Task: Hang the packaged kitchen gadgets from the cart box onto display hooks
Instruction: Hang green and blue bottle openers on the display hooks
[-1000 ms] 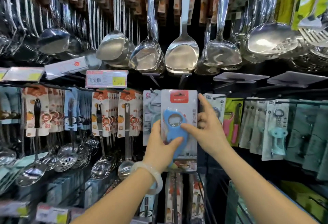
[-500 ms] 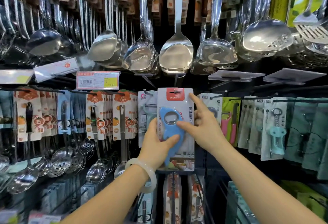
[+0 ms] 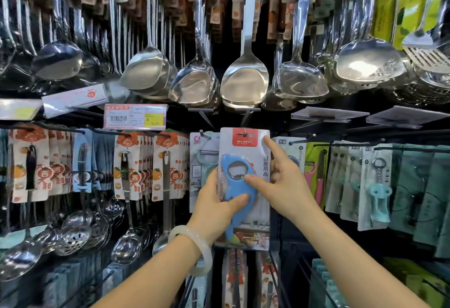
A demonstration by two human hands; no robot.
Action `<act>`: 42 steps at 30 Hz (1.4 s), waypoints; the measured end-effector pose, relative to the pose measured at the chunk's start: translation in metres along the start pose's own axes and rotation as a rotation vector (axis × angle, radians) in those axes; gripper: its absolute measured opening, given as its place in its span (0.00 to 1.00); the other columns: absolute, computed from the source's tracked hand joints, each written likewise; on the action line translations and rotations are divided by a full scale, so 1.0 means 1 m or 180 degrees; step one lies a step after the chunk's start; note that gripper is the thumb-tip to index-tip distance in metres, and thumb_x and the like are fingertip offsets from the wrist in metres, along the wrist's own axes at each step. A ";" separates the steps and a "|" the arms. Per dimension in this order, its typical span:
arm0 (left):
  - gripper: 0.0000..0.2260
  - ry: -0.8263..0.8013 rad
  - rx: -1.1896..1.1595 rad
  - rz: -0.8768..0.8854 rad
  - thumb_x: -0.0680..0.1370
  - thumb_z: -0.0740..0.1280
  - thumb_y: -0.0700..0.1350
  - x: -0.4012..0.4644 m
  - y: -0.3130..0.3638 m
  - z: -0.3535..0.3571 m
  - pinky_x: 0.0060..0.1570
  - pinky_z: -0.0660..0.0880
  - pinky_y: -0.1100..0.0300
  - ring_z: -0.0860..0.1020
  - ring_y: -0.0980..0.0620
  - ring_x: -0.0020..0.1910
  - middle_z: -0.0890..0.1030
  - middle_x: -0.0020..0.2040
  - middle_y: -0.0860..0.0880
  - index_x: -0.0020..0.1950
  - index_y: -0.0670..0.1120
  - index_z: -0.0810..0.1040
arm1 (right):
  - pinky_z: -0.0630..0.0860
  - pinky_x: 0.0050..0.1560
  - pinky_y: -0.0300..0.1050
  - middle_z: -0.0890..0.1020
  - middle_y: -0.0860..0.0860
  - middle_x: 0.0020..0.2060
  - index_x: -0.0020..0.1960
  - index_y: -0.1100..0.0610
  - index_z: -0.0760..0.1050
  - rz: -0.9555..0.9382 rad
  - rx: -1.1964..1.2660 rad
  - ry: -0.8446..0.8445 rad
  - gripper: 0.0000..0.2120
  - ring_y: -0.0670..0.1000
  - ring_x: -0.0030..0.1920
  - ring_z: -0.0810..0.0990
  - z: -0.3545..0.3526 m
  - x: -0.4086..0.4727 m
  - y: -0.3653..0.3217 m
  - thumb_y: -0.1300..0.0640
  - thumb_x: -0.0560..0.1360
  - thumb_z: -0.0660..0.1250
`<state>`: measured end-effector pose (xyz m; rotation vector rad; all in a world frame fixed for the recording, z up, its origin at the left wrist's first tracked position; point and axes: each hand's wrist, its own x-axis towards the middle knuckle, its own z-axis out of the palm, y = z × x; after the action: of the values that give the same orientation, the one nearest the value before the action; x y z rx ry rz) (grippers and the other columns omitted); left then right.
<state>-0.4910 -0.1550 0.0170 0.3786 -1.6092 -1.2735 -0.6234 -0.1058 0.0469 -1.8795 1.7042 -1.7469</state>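
Observation:
A carded blue bottle opener package (image 3: 244, 224) with a red header is held upright against the display wall, in the middle of the head view. My left hand (image 3: 214, 207) grips its left edge, thumb across the blue opener. My right hand (image 3: 283, 185) holds the right side, thumb on the opener and index finger up by the header. The card's hang slot sits at the tip of a black display hook (image 3: 244, 134). The cart box is out of view.
Steel ladles and spatulas (image 3: 244, 81) hang just above. Packaged peelers (image 3: 203, 161) hang on the left neighbouring hook, pink peelers (image 3: 314, 173) and teal key-ring openers (image 3: 378, 185) to the right. Skimmers hang lower left. A price tag (image 3: 135, 117) sticks out at upper left.
Both hands have lifted the package slightly upward, bringing its hang slot up to the hook tip. The grip of both hands is unchanged.

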 end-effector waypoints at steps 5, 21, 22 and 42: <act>0.20 0.0128 0.0039 -0.0224 0.71 0.70 0.31 -0.004 0.012 0.000 0.40 0.78 0.67 0.81 0.53 0.47 0.82 0.51 0.49 0.59 0.49 0.74 | 0.76 0.60 0.52 0.78 0.47 0.61 0.75 0.46 0.56 0.0193 0.0014 -0.0012 0.41 0.48 0.57 0.79 -0.006 0.000 -0.009 0.58 0.68 0.74; 0.12 -0.0021 0.0046 -0.0888 0.73 0.67 0.32 0.008 0.032 -0.010 0.40 0.74 0.58 0.79 0.48 0.42 0.81 0.44 0.45 0.56 0.40 0.76 | 0.78 0.52 0.51 0.77 0.53 0.58 0.70 0.52 0.64 0.0743 -0.0582 -0.0238 0.35 0.55 0.54 0.79 -0.006 0.022 -0.031 0.54 0.67 0.75; 0.14 0.0068 0.0153 -0.0834 0.73 0.68 0.33 0.010 0.025 -0.011 0.43 0.75 0.57 0.79 0.48 0.44 0.81 0.47 0.45 0.57 0.42 0.75 | 0.78 0.52 0.50 0.76 0.53 0.59 0.72 0.51 0.61 0.0729 -0.0654 -0.0234 0.38 0.55 0.55 0.78 -0.002 0.024 -0.026 0.54 0.67 0.74; 0.31 0.0297 0.2168 -0.0093 0.78 0.63 0.44 -0.007 -0.098 0.050 0.74 0.50 0.56 0.51 0.48 0.76 0.53 0.76 0.45 0.76 0.44 0.51 | 0.57 0.71 0.46 0.56 0.53 0.73 0.77 0.51 0.44 0.0907 -0.2086 -0.0248 0.34 0.56 0.73 0.55 -0.003 -0.048 0.073 0.45 0.78 0.58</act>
<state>-0.5611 -0.1614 -0.0677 0.8657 -1.9287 -0.6791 -0.6603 -0.0985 -0.0324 -1.7242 2.5712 -1.0693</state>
